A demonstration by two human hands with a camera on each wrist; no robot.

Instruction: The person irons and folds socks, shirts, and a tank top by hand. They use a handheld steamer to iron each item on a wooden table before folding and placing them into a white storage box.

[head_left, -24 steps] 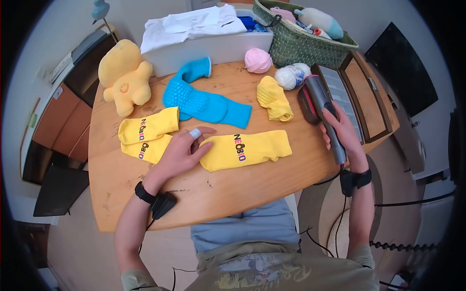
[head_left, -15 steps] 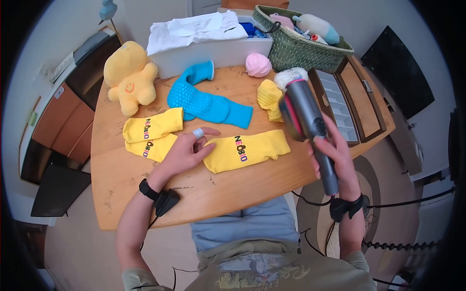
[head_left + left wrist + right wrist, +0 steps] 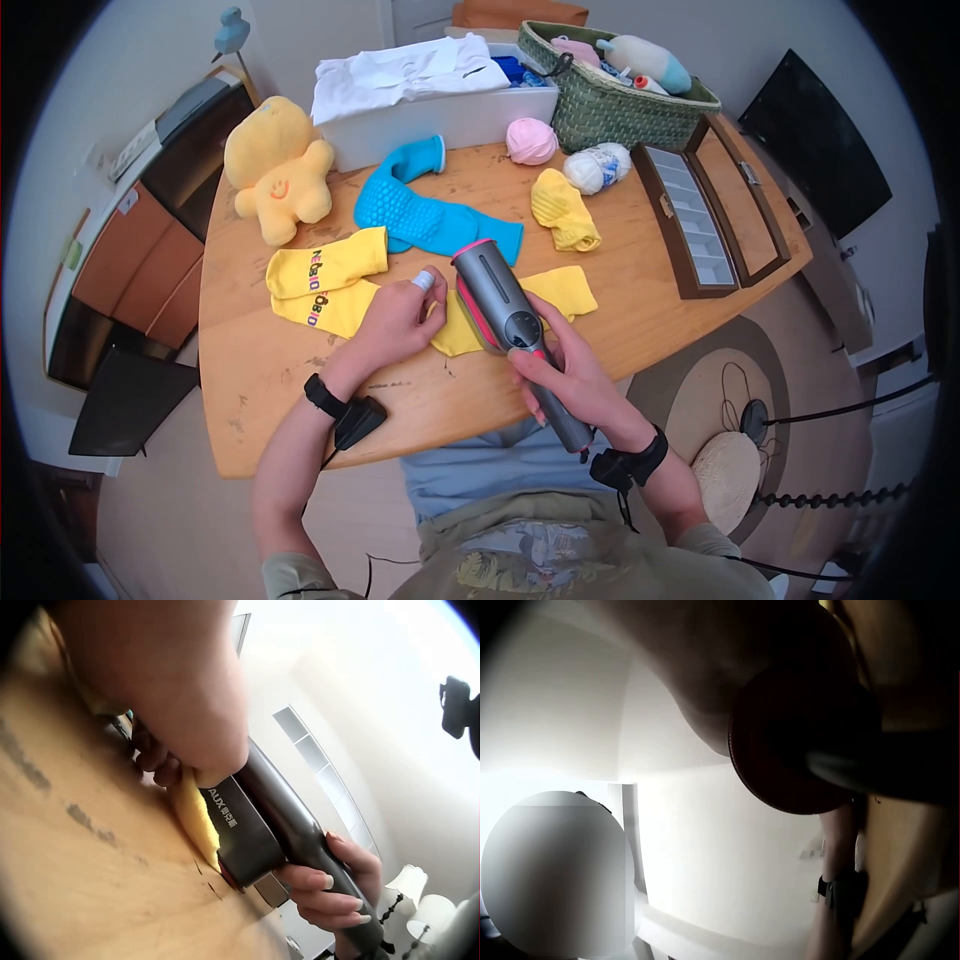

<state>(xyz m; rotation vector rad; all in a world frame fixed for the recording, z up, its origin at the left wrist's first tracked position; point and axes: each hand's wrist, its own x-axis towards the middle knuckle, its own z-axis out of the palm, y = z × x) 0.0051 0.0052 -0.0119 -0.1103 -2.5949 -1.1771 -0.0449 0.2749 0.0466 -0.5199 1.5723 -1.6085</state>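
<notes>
A yellow sock (image 3: pixel 570 291) lies flat on the wooden table (image 3: pixel 400 420), partly covered by a grey and pink handheld garment steamer (image 3: pixel 492 280). My right hand (image 3: pixel 575 378) grips the steamer's handle, fingers wrapped round it. In the left wrist view, the steamer's head rests at the yellow sock's edge. My left hand (image 3: pixel 398 318), with white tape on one finger, pinches the sock's left end between thumb and curled fingers. To the left lies a pair of yellow socks (image 3: pixel 335 262) with printed letters. The right wrist view is mostly dark.
Behind lie a blue sock (image 3: pixel 430 215), a bunched yellow sock (image 3: pixel 562 208), and pink (image 3: pixel 531 141) and white yarn balls (image 3: pixel 598 168). A plush toy (image 3: pixel 282 175), a white bin (image 3: pixel 440 125), a green basket (image 3: pixel 630 125) and an open compartment box (image 3: pixel 700 225) stand around.
My right hand has carried the steamer from beside the compartment box leftward onto the yellow sock. The left hand's index finger, stretched out before, is now curled in.
</notes>
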